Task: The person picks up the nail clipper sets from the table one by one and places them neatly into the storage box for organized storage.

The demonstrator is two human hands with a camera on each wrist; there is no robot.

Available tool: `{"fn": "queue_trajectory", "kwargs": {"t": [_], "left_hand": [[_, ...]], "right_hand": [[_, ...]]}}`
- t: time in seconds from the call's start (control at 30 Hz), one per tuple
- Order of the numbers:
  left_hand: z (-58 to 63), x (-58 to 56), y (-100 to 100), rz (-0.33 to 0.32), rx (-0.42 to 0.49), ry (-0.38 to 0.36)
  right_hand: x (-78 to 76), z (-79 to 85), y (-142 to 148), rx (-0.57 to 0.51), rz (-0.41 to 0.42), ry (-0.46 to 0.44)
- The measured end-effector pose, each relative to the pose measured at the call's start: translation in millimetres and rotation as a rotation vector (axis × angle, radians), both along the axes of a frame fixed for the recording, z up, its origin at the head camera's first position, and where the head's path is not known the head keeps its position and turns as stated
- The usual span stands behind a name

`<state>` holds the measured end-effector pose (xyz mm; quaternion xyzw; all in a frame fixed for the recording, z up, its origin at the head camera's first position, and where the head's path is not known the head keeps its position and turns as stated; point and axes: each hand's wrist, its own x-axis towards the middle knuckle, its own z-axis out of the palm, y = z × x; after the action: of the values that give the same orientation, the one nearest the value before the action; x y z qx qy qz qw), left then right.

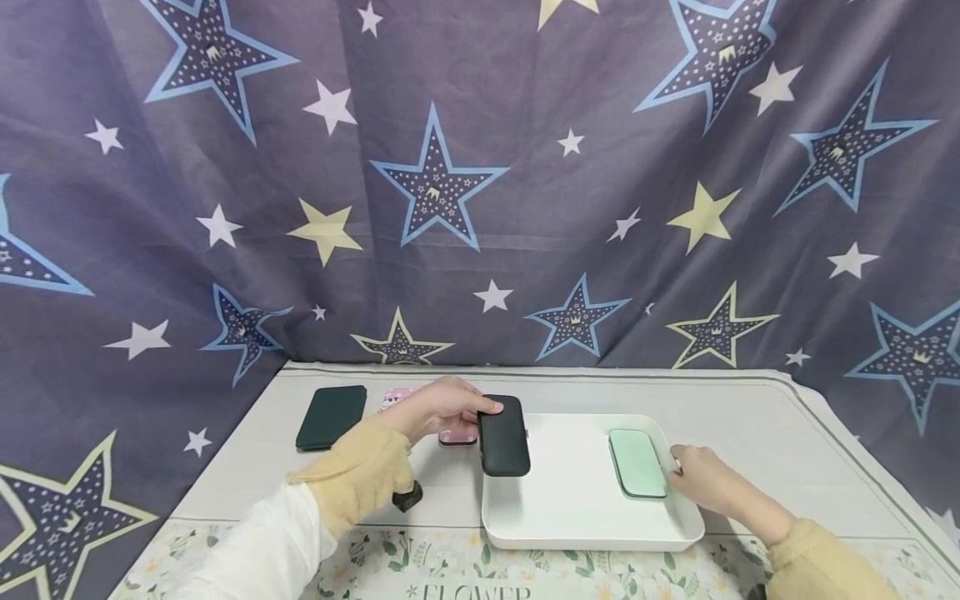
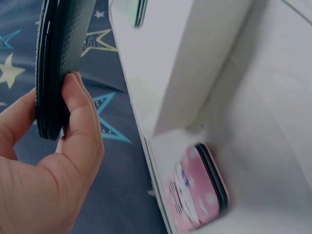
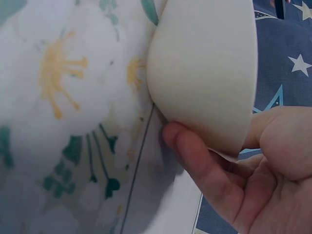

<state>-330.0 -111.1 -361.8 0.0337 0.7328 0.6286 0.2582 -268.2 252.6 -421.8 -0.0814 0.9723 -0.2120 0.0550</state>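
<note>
My left hand (image 1: 448,407) pinches a black wallet (image 1: 504,442) between thumb and fingers, above the left side of a white tray (image 1: 558,521). Seen edge-on in the left wrist view, the black wallet (image 2: 58,58) has layered edges and a textured face. My right hand (image 1: 705,477) grips the tray's right wall; in the right wrist view the thumb is at the rim and the fingers (image 3: 195,151) are against the outside. A mint-green wallet (image 1: 639,463) lies flat inside the tray, toward the right.
Left of the tray, a pink patterned case (image 1: 457,437) with a dark zip edge lies partly hidden behind my left hand. Farther left is a dark green wallet (image 1: 332,417). A floral cloth (image 1: 420,554) covers the table's front, and a star-patterned curtain (image 1: 525,208) hangs behind.
</note>
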Motion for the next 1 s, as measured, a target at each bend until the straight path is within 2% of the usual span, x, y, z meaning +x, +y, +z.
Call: {"fn": "queue_trajectory", "kwargs": {"t": [0.13,0.27,0.43,0.7,1.0], "left_hand": [[-1.1,-4.1,20.1,0.013,0.001,-0.002],[-1.5,-6.9,37.3,0.017,-0.011,-0.002],[-2.2,-9.0,53.2,0.011,-0.004,-0.01],[-3.9,-12.4,73.9,0.004,0.0,-0.024],[-19.6,-17.3,99.9,0.03,-0.047,-0.045]], "right_hand": [[-0.5,4.5,1.6,-0.016,0.012,-0.029],[-3.3,12.1,3.9,-0.06,0.012,-0.124],[-15.4,22.1,6.0,-0.078,0.017,-0.21],[-46.4,28.6,5.1,-0.036,0.001,-0.217],[-73.3,28.7,-1.7,0.024,-0.002,-0.226]]}}
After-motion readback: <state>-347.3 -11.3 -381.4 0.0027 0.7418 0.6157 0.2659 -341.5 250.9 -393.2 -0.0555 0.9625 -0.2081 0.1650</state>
